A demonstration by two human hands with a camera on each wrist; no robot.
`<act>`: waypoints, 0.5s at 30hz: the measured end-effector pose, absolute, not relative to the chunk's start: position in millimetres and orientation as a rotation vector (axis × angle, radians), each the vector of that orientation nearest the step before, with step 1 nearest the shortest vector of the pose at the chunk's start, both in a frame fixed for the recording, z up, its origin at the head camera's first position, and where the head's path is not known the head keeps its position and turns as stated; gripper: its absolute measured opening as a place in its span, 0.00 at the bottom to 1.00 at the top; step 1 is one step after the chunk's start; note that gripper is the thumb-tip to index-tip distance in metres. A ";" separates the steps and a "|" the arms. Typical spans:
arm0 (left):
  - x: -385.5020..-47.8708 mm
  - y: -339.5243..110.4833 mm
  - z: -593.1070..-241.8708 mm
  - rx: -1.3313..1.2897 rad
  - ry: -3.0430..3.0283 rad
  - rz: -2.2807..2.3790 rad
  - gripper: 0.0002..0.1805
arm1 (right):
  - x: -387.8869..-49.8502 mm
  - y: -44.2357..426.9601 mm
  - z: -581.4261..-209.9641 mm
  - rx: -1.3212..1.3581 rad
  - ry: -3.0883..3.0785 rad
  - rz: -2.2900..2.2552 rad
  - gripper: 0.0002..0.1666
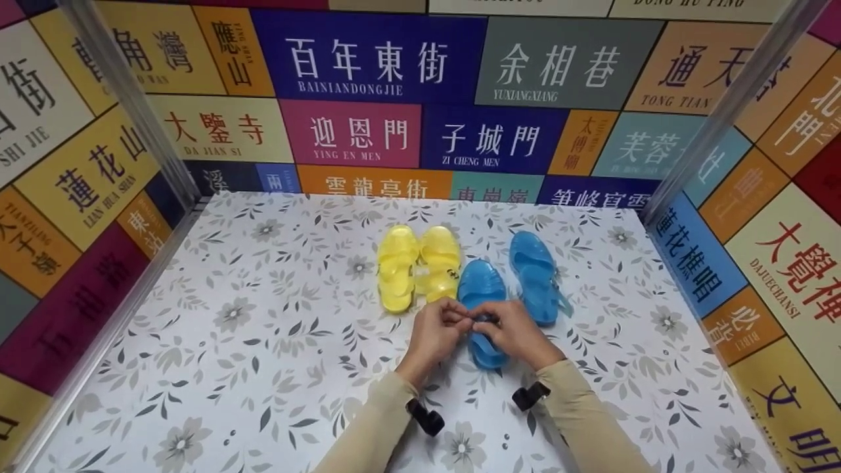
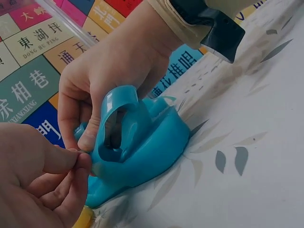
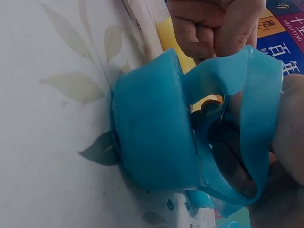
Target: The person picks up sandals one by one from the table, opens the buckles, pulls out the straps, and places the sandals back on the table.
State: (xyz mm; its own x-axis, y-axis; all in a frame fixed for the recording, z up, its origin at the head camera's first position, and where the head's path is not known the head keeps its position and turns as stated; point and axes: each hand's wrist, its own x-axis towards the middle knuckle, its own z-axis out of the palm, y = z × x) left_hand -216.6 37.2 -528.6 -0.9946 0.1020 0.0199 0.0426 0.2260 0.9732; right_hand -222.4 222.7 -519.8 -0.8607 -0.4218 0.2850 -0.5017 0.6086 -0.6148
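A blue sandal (image 1: 483, 284) lies between the two hands in the head view, its toe pointing away. The left hand (image 1: 435, 335) and the right hand (image 1: 516, 332) meet over its middle, fingertips almost together. In the left wrist view, the left hand (image 2: 42, 175) pinches at the strap's end beside the blue sandal (image 2: 147, 156), and the right hand (image 2: 114, 61) holds the strap from the far side. The right wrist view shows the sandal's heel (image 3: 152, 128) and looped strap up close; the buckle is hidden by fingers.
A second blue sandal (image 1: 535, 279) lies just right of the hands. Two yellow sandals (image 1: 397, 269) stand side by side to the left, the nearer-to-hand one (image 1: 440, 253) close to the left hand. Printed panels (image 1: 368, 59) wall the flower-patterned surface (image 1: 263, 368) at back and sides.
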 end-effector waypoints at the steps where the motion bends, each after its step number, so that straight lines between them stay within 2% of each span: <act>1: -215.9 36.7 -529.2 0.121 2.434 1.920 0.07 | -222.2 222.7 -520.1 0.784 -2.721 1.089 0.10; 15: -216.1 36.8 -525.0 0.001 2.256 1.997 0.07 | -220.8 221.3 -519.4 0.793 -2.735 1.039 0.09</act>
State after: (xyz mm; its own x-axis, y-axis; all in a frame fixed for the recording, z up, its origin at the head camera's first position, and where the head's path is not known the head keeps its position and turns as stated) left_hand -216.1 36.8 -525.0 -0.9918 0.0853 -0.0956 -0.0846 0.1252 0.9885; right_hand -220.8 221.3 -519.4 -0.8575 -0.4330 0.2777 -0.5082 0.6292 -0.5880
